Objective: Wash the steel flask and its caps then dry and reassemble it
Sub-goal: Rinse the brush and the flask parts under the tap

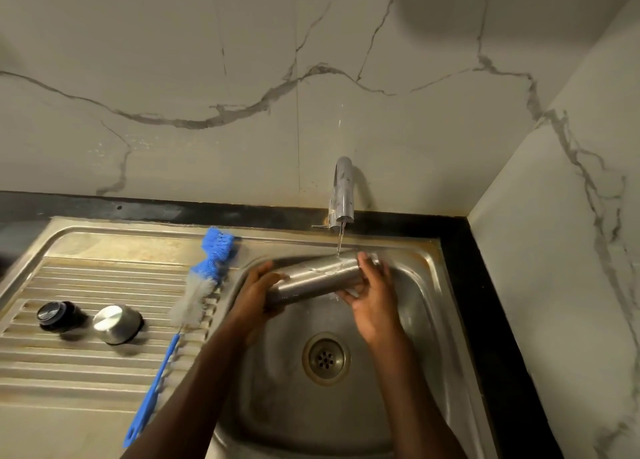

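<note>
Head view shows you rinsing the outside of the steel flask [317, 278], which lies nearly level across the basin of the sink [420, 285], under a thin stream from the tap [342, 195].

Far to the left of your grip, on the ribbed drainboard [86, 365], sit the black inner cap [57, 315] and just beside it the steel outer cap [116, 323], both well apart from the water. Between them and your grip lies the blue bottle brush [194, 296], its bristle head up near the sink's back rim.

Your left hand [254, 299] grips the flask's near end, fingers curled round it. Your right hand [372, 301] cups the far end, fingers wrapped over the top and thumb below. Which end is the mouth I cannot tell.

The stream lands close to your right-hand grip, so only that part is getting wet. Judging from this, roll the flask slowly between both hands and slide it along under the stream so the whole wall is rinsed. Wet steel is slippery: keep one grip firm while the other shifts. Hold it low over the drain [325, 358], right below your grip, to limit splashing. The caps look unrinsed yet.
</note>
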